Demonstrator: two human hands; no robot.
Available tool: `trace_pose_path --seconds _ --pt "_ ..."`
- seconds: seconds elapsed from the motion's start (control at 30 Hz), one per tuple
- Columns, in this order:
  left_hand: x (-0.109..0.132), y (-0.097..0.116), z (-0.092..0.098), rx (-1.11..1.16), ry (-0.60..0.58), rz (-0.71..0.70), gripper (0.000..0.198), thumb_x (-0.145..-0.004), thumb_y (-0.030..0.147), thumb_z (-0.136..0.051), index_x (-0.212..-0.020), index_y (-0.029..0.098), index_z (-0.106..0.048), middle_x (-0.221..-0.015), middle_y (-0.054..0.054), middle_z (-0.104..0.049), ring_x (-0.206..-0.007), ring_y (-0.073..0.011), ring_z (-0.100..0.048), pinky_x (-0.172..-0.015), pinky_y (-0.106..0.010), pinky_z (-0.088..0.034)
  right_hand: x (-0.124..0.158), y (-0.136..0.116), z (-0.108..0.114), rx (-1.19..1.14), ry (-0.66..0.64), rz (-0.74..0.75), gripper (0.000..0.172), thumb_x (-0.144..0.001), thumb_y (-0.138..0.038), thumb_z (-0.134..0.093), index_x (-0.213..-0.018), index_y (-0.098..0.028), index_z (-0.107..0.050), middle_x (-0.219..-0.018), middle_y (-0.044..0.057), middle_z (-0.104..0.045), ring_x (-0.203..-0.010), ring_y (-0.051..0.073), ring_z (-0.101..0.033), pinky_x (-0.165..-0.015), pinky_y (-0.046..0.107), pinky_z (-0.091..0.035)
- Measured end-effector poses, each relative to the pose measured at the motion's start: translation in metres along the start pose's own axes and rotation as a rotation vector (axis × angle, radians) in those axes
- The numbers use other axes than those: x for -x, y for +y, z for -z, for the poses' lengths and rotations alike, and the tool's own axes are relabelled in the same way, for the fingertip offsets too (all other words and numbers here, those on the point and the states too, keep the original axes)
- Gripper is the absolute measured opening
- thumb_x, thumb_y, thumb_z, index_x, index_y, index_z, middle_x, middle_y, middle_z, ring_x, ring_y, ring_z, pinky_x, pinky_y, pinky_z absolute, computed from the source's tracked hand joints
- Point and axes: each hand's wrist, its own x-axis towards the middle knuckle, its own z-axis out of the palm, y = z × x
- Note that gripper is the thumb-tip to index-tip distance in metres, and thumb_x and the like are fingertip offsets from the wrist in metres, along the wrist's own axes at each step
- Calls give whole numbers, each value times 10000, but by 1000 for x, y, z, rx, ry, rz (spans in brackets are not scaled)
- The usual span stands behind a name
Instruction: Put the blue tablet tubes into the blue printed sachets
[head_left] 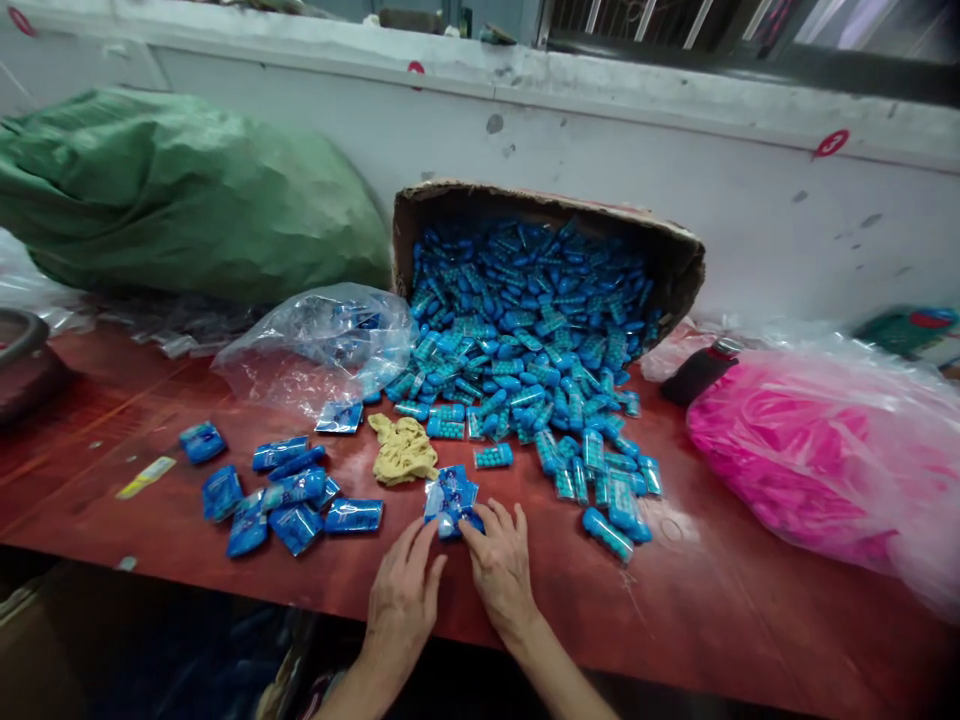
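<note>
Small printed blue packets (452,490) lie in a little stack in front of me at the table's middle. My left hand (407,578) is at the stack's near left edge, its fingers stretched and the thumb apart from them. On the right side, my right hand (501,562) has thumb and forefinger closed at a blue packet's corner, which they partly cover. A crumpled yellow cloth (403,450) lies just behind the stack. One clear-bodied blue bottle of beads (493,457) rests near it. More blue packets (292,490) are scattered to the left.
A tipped cardboard box (679,270) spills many blue bottles (517,340) onto the red table (720,620). Back left are a green sack (195,200) and a clear plastic bag (300,340). A pink-filled bag (795,450) stands right, a yellow-handled cutter (146,478) left.
</note>
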Motion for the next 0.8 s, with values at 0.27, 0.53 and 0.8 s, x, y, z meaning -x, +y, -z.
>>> trace_pose_path --seconds 0.27,0.53,0.8 --pt "-13 32 8 1032 -203 895 344 -624 422 -635 -792 129 -567 -578 17 -574 -449 -76 -509 -410 -178 -341 14 -21 20 -222 61 -31 295 -832 -152 -465 -1060 -276 -605 -1001 63 -617 -967 225 -518 -922 464 -323" --pt "-17 31 11 856 -176 754 272 -628 392 -621 -745 148 -600 -598 17 -602 -434 -78 -490 -404 -189 -329 -2 -3 15 -1083 -126 -571 188 -716 -274 -582 -835 -143 -646 -711 21 -637 -649 154 -568 -621 257 -464" --pt "-22 31 16 705 -273 659 366 -571 344 -647 -880 152 -619 -500 51 -566 -375 -80 -436 -362 -190 -324 -4 -12 9 -1139 -102 -653 163 -706 -271 -554 -606 -142 -561 -507 -52 -503 -482 87 -424 -482 194 -351"
